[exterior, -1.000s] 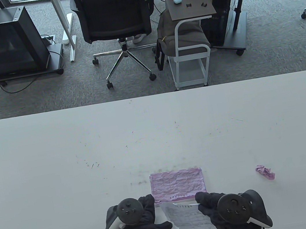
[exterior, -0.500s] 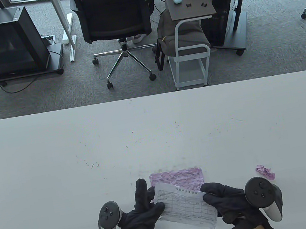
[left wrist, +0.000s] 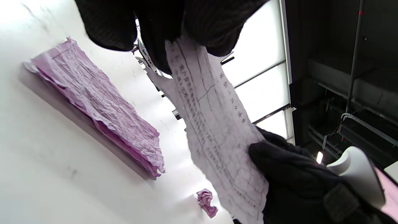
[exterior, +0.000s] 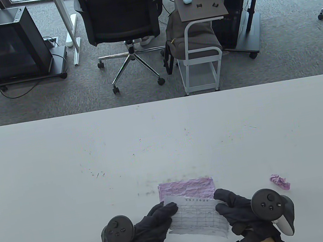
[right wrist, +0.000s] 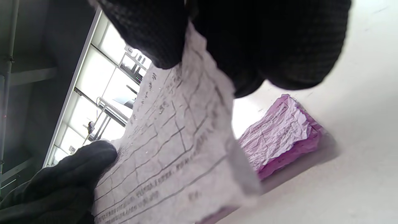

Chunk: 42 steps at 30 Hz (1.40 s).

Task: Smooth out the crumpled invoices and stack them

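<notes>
I hold a pale, creased invoice (exterior: 197, 217) stretched between both hands above the table, near its front edge. My left hand (exterior: 158, 220) pinches its left end, and my right hand (exterior: 224, 203) pinches its right end. In the left wrist view the invoice (left wrist: 214, 130) hangs from my left fingers (left wrist: 199, 28). In the right wrist view the invoice (right wrist: 174, 149) runs out from under my right fingers (right wrist: 248, 43). A stack of flattened purple invoices (exterior: 186, 188) lies on the table just beyond, its near edge hidden by the held sheet. The stack (left wrist: 99, 105) (right wrist: 279, 130) shows in both wrist views.
A crumpled purple paper ball (exterior: 280, 182) lies on the white table (exterior: 65, 174) to the right of my right hand; it also shows as a ball (left wrist: 206, 202) in the left wrist view. Beyond the far edge stand an office chair (exterior: 120, 16) and a small side table (exterior: 202, 12).
The pale invoice has turned from skewed to nearly level and been pulled out between my hands. It has moved forward, partly over the purple stack's near edge. My left fingers have lowered onto its left end.
</notes>
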Motion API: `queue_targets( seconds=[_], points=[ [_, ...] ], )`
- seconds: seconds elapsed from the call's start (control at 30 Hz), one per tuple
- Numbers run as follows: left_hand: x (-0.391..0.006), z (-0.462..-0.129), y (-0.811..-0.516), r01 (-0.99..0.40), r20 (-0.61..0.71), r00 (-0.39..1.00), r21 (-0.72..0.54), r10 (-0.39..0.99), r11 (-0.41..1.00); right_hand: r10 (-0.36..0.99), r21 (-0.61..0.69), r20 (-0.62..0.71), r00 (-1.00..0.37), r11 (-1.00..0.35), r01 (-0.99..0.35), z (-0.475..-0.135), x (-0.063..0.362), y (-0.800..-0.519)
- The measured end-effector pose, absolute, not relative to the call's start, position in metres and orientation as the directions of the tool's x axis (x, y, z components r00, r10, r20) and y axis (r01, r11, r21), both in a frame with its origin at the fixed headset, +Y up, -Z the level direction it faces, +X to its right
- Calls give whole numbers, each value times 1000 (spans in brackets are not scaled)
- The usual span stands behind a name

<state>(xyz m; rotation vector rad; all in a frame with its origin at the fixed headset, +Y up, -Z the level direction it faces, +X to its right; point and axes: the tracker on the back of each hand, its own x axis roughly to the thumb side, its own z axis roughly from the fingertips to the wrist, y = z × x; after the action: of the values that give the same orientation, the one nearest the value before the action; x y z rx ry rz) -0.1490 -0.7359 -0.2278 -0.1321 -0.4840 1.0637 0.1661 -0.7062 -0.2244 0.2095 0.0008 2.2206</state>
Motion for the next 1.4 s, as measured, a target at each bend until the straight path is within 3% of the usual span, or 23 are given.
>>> queue_targets(
  seconds=[0.23, 0.57, 0.7, 0.8, 1.4],
  points=[
    [-133, -236, -722, -688, 270, 584, -336, 766, 643, 654, 101, 29, -756, -754, -649, -240, 151, -706],
    [-127, -276, -740, -619, 236, 690, -299, 685, 726, 451, 111, 43, -892, -889, -444, -295, 131, -708],
    [-122, -293, -749, -524, 257, 760, -299, 597, 797, 294, 156, 83, -952, -948, -279, -319, 119, -721],
    [-118, -301, -754, -496, 250, 780, -311, 573, 811, 256, 170, 79, -963, -956, -241, -329, 113, -732],
    [-90, -314, -770, -139, 266, 935, -329, 234, 934, 80, 125, 138, -987, -990, -62, -337, 95, -771]
  ],
)
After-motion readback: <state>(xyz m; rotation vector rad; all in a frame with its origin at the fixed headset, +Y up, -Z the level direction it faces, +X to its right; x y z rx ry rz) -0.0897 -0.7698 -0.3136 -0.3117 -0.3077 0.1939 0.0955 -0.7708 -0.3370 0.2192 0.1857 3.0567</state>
